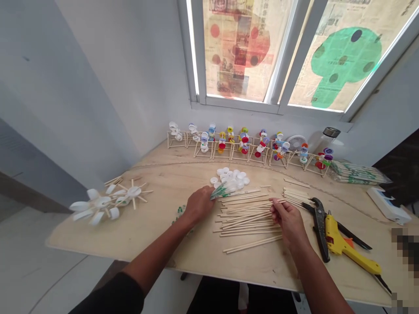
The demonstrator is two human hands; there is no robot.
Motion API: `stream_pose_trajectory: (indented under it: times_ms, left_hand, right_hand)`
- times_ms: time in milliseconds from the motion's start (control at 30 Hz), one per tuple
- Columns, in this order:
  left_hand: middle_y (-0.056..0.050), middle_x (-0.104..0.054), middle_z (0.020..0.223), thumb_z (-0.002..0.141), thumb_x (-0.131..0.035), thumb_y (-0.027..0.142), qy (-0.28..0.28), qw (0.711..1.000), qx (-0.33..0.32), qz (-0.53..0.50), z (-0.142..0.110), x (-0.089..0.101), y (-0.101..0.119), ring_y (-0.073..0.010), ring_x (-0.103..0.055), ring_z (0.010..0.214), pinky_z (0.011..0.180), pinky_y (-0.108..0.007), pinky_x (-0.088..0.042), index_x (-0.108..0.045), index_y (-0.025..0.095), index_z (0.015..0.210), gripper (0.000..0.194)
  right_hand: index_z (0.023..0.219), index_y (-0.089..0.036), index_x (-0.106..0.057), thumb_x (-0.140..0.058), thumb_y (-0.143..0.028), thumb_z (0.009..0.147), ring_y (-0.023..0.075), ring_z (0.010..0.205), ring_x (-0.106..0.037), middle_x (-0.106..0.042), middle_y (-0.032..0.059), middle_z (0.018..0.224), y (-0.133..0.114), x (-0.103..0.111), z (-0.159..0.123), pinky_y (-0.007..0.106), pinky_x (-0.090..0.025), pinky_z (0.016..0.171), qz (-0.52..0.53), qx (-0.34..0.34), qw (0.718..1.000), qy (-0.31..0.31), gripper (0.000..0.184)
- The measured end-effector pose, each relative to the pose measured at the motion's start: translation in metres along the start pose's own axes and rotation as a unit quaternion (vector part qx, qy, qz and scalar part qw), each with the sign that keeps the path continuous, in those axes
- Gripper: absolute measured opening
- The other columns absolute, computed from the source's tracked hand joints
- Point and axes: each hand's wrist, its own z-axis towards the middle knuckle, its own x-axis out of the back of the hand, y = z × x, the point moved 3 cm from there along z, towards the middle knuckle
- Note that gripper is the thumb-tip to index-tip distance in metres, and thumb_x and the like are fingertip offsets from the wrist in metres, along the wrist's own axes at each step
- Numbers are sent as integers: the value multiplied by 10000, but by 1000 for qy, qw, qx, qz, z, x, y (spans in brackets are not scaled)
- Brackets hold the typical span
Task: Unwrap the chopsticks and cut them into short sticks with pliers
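My left hand [200,205] is closed around crumpled clear wrappers with green print [225,188], just in front of a pile of white bottle caps [229,175]. Many pale wooden chopsticks [245,218] lie roughly side by side between my hands. Over their right ends, my right hand [288,218] pinches a thin wooden stick [278,200]. Some short sticks [293,196] lie beyond that hand. Green-and-white bits [180,211] are partly hidden behind my left forearm.
Wheels of sticks and white caps [103,203] sit at left. Small stick frames with coloured caps [244,144] line the back. To the right are a black-handled cutter [321,226], yellow glue gun [352,253], white holder [388,205] and packaged chopsticks [358,172].
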Motion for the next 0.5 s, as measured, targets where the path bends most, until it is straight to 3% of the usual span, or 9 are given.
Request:
stream_pose_trajectory:
  times_ms: [167,300,500]
  left_hand:
    - [-72,-613,983,830,-436,255,-15,999,-8,39,3,-7,0,-223,-587,911,662,-272,-408,-587,193,921,187]
    - [-72,-570,1075,832,-415,201,-27,998,-28,55,2,-8,1,-219,-590,905,660,-282,-413,-572,202,962,204]
    - [-74,-540,1153,784,-384,65,-33,995,-65,63,-2,-5,3,-204,-598,889,653,-273,-405,-517,216,1098,373]
  right_hand:
    - [577,-122,-636,-716,-542,594,64,391,-417,-574,5,487,3,7,3,192,-285,374,-85,-36,995,-46,427]
    - [694,-110,-681,-670,-619,589,70,372,-427,-603,20,503,2,11,5,194,-285,375,-146,-45,987,-52,519]
    - [665,-110,-666,-636,-622,636,79,387,-432,-589,24,493,-3,11,-1,204,-286,396,-163,-31,984,-62,513]
